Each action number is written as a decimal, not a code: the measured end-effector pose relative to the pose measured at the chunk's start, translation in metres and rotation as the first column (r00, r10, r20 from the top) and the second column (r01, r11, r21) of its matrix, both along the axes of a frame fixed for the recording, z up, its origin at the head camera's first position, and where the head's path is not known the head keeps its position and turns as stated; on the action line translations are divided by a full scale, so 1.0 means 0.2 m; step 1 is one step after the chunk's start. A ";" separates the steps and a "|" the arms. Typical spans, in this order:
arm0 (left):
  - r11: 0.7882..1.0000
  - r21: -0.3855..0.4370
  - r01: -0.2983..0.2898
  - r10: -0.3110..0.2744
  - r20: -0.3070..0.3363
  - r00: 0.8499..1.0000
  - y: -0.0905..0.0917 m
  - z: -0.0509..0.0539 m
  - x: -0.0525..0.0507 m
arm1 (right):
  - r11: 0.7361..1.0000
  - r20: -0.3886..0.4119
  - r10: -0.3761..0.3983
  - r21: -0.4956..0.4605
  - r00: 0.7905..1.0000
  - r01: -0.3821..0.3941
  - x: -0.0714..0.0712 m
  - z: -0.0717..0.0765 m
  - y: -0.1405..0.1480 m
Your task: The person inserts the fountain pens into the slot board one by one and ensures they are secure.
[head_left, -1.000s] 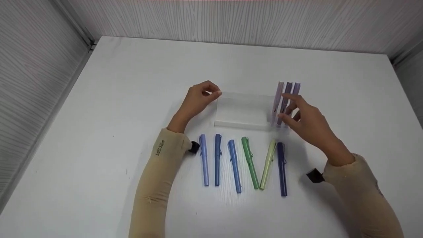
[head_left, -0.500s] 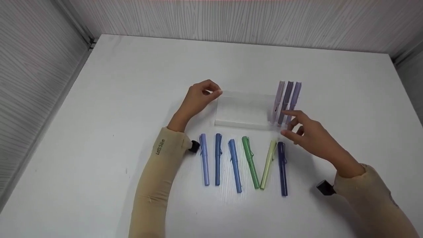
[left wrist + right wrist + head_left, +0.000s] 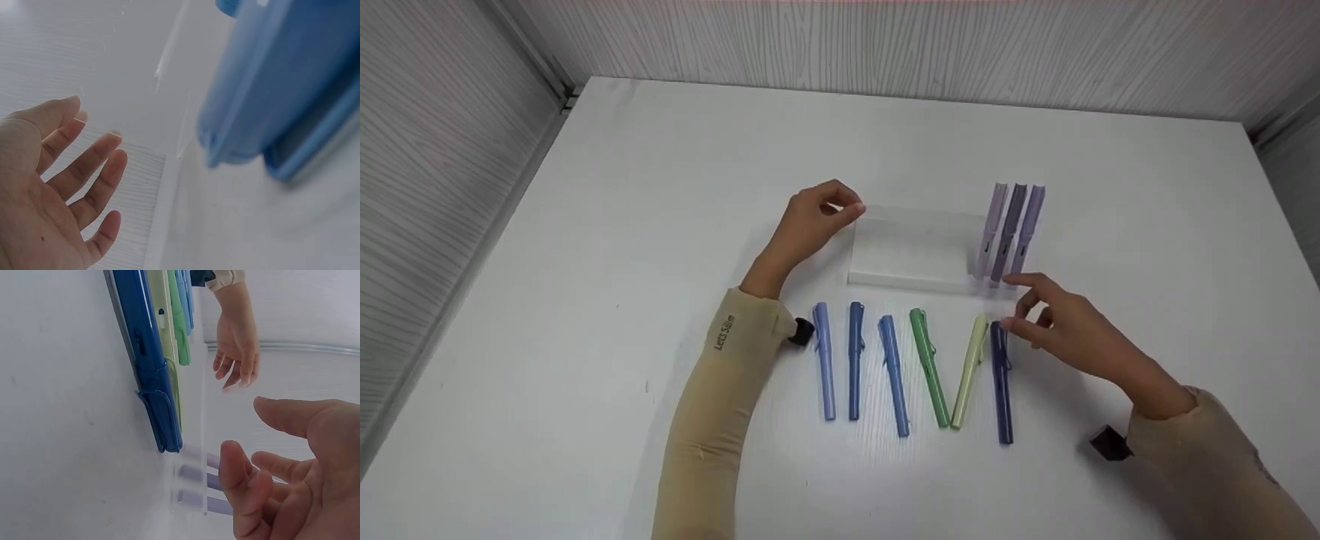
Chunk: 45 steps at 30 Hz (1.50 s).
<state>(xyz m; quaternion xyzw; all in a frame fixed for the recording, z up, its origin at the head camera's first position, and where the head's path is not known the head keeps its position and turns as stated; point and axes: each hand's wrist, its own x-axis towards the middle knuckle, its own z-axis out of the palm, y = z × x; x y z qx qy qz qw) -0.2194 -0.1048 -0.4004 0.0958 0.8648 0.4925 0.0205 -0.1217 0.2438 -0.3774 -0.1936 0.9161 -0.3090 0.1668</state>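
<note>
In the head view, a clear plastic pen stand sits mid-table. Its right end bears three pens side by side: a pale pink-purple pen, a dark purple pen and a lilac pen. My left hand pinches the stand's back left corner between thumb and forefinger. Just in front of the stand's right end hovers my right hand, thumb and fingers apart, holding nothing. Its thumb is beside the cap of a dark blue pen in the head view; the right wrist view has the hand apart from that pen.
Left of the dark blue pen lie a pale yellow-green pen, a green pen, a blue pen, a darker blue pen and a periwinkle pen. Wood-grain panels border the white table.
My right hand has drawn away from the upright purple pens, toward the front and slightly right, to near the dark blue pen's cap. My left hand stays at the stand's corner.
</note>
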 end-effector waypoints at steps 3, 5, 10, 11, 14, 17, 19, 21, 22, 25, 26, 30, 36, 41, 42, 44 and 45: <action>1.000 0.007 -0.003 0.003 0.011 1.000 0.00 0.01 0.00 | 1.000 0.021 0.002 0.006 1.000 -0.002 0.01 -0.01 0.01; 1.000 0.011 -0.001 0.000 0.007 1.000 0.00 0.01 0.00 | 1.000 0.034 0.005 0.007 0.999 -0.005 0.01 -0.01 0.01; 1.000 0.005 0.002 -0.002 0.006 1.000 -0.01 0.01 0.00 | 1.000 0.073 0.016 0.017 0.997 -0.018 0.02 -0.01 0.02; 1.000 0.001 0.000 0.000 0.008 1.000 0.00 0.01 0.00 | 1.000 0.080 0.020 0.022 0.997 -0.022 0.03 -0.02 0.02; 1.000 -0.003 -0.004 0.004 0.013 1.000 0.00 0.00 0.01 | 0.999 0.101 0.029 0.041 0.995 -0.033 0.03 -0.03 0.02; 1.000 -0.004 -0.004 0.004 0.013 1.000 0.00 0.00 0.01 | 0.997 0.113 0.046 0.063 0.992 -0.054 0.03 -0.05 0.03; 1.000 -0.005 -0.003 0.003 0.014 1.000 0.00 0.00 0.01 | 0.995 0.126 0.054 0.077 0.991 -0.064 0.03 -0.05 0.03; 1.000 -0.006 -0.006 0.006 0.014 1.000 0.00 0.00 0.01 | 0.994 0.143 0.058 0.088 0.988 -0.071 0.03 -0.05 0.02; 1.000 -0.006 -0.008 0.008 0.011 1.000 -0.01 0.00 0.01 | 0.993 0.152 0.058 0.095 0.987 -0.073 0.03 -0.05 0.02; 1.000 -0.004 -0.013 0.013 0.009 1.000 -0.01 0.01 0.00 | 0.991 0.174 0.055 0.114 0.983 -0.076 0.03 -0.04 0.02; 1.000 -0.003 -0.013 0.013 0.010 1.000 -0.01 0.00 0.00 | 0.990 0.177 0.056 0.118 0.983 -0.077 0.03 -0.04 0.02; 1.000 -0.004 -0.014 0.014 0.021 1.000 -0.01 0.00 0.00 | 0.989 0.179 0.050 0.129 0.983 -0.074 0.03 -0.06 0.02; 1.000 -0.002 -0.010 0.010 0.011 1.000 0.00 -0.01 0.00 | 0.987 0.171 0.045 0.144 0.984 -0.070 0.03 -0.08 0.03; 1.000 -0.010 -0.002 0.002 0.012 1.000 0.00 0.00 0.00 | 0.987 0.168 0.058 0.138 0.984 -0.082 0.03 -0.08 0.03; 1.000 -0.010 -0.001 0.001 0.013 1.000 0.00 0.00 0.00 | 0.988 0.167 0.063 0.132 0.984 -0.086 0.03 -0.08 0.03; 1.000 -0.009 0.001 -0.001 0.011 1.000 0.00 0.00 0.00 | 0.988 0.164 0.070 0.125 0.984 -0.091 0.03 -0.08 0.03; 1.000 -0.008 0.002 -0.002 0.011 1.000 0.00 0.00 0.00 | 0.988 0.162 0.073 0.122 0.984 -0.093 0.03 -0.08 0.03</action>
